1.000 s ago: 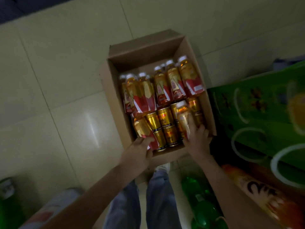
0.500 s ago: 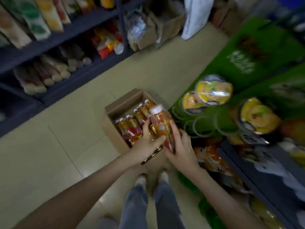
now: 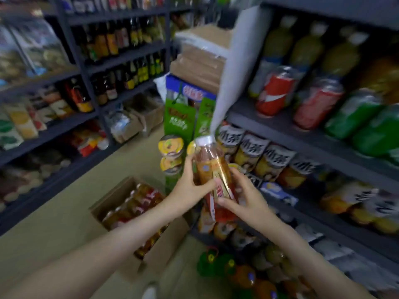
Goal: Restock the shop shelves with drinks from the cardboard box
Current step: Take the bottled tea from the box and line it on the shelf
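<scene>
Both our left hand (image 3: 190, 188) and right hand (image 3: 244, 197) grip the bottle (image 3: 212, 169) mid-frame; we'd keep it upright, easing toward right-side shelf (image 3: 302, 139).

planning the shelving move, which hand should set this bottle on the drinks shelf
Right, probably. The right hand grips the bottle low on the side nearest the drinks shelf; the left hand would have to cross over.

Clear plastic bottle (image 3: 208, 162): amber drink, white cap, red-and-gold label. Open cardboard box (image 3: 170, 240): plain brown. Metal shelf (image 3: 280, 134): dark grey.
</scene>
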Motion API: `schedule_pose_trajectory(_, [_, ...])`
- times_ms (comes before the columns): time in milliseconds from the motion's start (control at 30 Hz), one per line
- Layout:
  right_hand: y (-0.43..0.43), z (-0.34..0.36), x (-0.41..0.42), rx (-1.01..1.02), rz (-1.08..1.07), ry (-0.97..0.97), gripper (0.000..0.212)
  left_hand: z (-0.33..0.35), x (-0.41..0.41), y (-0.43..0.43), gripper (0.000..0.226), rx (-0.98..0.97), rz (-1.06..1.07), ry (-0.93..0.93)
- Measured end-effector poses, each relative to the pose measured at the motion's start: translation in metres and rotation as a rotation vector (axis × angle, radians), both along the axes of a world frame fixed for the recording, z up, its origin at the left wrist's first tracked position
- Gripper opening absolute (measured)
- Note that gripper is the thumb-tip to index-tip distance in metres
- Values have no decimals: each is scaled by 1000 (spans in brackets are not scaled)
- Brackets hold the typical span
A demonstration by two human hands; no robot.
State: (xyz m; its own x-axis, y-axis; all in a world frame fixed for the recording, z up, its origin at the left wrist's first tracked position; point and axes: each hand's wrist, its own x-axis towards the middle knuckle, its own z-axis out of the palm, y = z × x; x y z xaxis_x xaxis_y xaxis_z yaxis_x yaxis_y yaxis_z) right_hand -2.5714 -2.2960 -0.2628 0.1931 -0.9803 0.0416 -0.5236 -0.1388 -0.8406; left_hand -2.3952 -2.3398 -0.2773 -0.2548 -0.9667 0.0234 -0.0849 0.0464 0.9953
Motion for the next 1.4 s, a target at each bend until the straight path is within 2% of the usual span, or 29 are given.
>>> schedule_pose_trajectory(100, [36,46,-70,131,-71,-106,62,42,-70,20,72,-100,-172,23])
schedule_pose_trajectory(167, [52,77,-108,119,-136,-103,57,78,-110,24,78,-187,-273,-13])
schedule_pose_trajectory(233, [65,105,-135,47,-208,-129,57,115,-144,24,88,-275,-380,-121])
schedule_pose_trajectory(333, [75,138,-161,-78,-325,-260,61,171,-182,26,88,-506,-498,-406])
schedule_pose_trajectory(400, [75,162,-171,-179,-377,-339,57,202,-200,23,83,-661,-515,-420])
schedule_pose_trajectory(467, [68,193,-180,-315,-420,-354,51,230,-213,13,75,-798,-462,-352])
schedule_pose_trajectory(633, [37,264,-202,-591,-477,-275,49,279,-225,-35,50,-1117,-81,-305])
schedule_pose_trajectory(767, [-4,299,-213,-659,-510,-240,53,302,-224,-96,49,-1353,254,-471])
schedule_pose_trajectory(867, [-42,310,-214,-632,-531,-191,56,315,-220,-127,56,-1318,321,-561])
schedule_pose_trajectory(1000, [-82,313,-215,-538,-497,-193,61,322,-217,-147,57,-1342,279,-524])
schedule_pose_trajectory(1133, [-98,319,-206,-512,-480,-17,48,321,-221,-156,58,-1370,224,-449])
schedule_pose_trajectory(1267, [-100,323,-208,-515,-491,116,30,322,-227,-152,68,-1345,111,-432])
schedule_pose_trajectory(1400, [-97,327,-219,-507,-548,180,32,322,-238,-149,70,-1333,0,-509])
